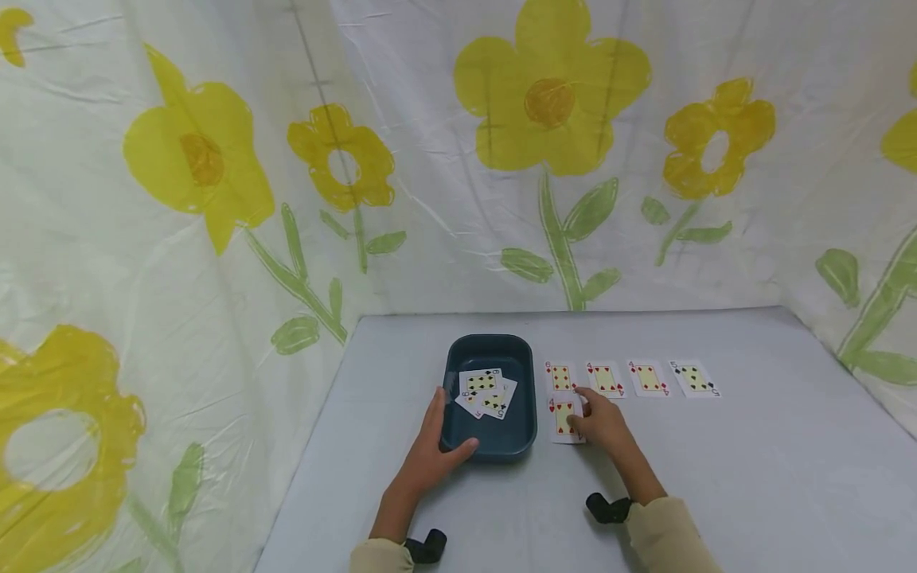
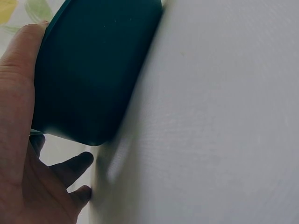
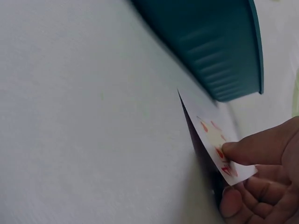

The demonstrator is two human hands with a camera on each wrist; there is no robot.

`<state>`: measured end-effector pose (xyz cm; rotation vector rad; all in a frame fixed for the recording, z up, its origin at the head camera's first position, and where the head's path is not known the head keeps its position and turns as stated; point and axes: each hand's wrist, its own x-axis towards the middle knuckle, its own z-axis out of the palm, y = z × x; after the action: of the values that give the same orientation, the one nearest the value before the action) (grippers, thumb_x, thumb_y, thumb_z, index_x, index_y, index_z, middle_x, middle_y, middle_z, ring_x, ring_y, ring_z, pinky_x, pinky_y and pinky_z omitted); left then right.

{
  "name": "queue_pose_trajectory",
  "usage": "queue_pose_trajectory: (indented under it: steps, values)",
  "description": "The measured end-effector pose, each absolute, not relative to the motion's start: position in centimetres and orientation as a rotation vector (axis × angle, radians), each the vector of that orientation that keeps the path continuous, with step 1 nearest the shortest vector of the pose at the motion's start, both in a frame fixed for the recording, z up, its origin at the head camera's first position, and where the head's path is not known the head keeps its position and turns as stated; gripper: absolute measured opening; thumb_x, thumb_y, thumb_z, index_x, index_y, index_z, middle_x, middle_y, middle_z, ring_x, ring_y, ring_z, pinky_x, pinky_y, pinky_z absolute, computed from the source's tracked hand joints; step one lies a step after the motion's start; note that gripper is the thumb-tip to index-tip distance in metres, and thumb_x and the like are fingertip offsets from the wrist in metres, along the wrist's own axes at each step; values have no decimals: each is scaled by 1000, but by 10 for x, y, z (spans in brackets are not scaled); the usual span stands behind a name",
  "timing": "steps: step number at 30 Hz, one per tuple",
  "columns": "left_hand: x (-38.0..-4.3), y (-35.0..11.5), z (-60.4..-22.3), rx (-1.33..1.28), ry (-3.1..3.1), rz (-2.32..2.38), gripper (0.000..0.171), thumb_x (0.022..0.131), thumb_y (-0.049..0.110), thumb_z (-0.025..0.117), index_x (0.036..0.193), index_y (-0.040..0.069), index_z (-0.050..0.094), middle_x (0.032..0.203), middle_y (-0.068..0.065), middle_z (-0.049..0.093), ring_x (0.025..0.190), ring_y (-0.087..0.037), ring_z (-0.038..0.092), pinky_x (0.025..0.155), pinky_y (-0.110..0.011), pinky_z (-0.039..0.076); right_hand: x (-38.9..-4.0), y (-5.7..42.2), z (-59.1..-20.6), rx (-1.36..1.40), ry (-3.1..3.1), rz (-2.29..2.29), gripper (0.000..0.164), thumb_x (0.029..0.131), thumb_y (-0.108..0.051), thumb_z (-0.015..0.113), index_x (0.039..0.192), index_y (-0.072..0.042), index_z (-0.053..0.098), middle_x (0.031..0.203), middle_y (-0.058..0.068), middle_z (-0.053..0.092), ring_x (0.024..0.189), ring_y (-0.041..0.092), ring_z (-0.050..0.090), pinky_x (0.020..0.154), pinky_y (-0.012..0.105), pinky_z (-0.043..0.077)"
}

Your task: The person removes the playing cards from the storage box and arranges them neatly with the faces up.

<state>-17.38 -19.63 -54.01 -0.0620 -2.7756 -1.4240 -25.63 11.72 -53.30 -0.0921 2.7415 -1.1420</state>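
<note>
My right hand (image 1: 607, 428) pinches a red four playing card (image 1: 562, 415) just right of the dark teal tray (image 1: 490, 442). In the right wrist view its thumb presses on the face of the card (image 3: 217, 136), with fingers underneath; the card stands at a tilt, its near edge off the table. My left hand (image 1: 430, 455) rests against the tray's near left corner, fingers straight along the left side, thumb at the near side. The left wrist view has the other fingers spread below the tray (image 2: 93, 74). Several cards (image 1: 487, 391) overlap inside the tray.
Beyond the held card, a face-up row runs right across the white table (image 1: 774, 477): a red six (image 1: 559, 376), two red fours, the left one (image 1: 606, 379) and the right one (image 1: 647, 377), and a black five (image 1: 693, 379). A flower-patterned curtain (image 1: 423, 263) hangs behind the table.
</note>
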Motion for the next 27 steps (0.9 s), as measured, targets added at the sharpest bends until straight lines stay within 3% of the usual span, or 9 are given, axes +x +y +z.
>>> queue_pose_trajectory:
  steps: [17,22,27]
  values:
    - [-174,-197,-540,-86,-2755,-1457,106,89,49,73,163,21,4,168,2,3,153,-23,6,116,-59,18,-247,107,-528,-63,2860,-1050,66,84,-5,74,140,10,43,99,20,62,84,30,56,76,48,48]
    - [-174,-197,-540,-94,-2751,-1472,106,89,48,73,163,22,3,168,2,2,153,-23,5,116,-58,18,-245,106,-530,-43,2908,-1012,68,83,-5,74,141,9,43,116,31,54,87,34,54,77,51,49]
    - [-174,-197,-539,-79,-2759,-1470,106,89,49,74,163,22,2,168,4,1,153,-21,5,117,-57,17,-246,106,-531,-18,2920,-989,69,83,-7,76,142,7,42,120,34,49,84,35,54,71,48,49]
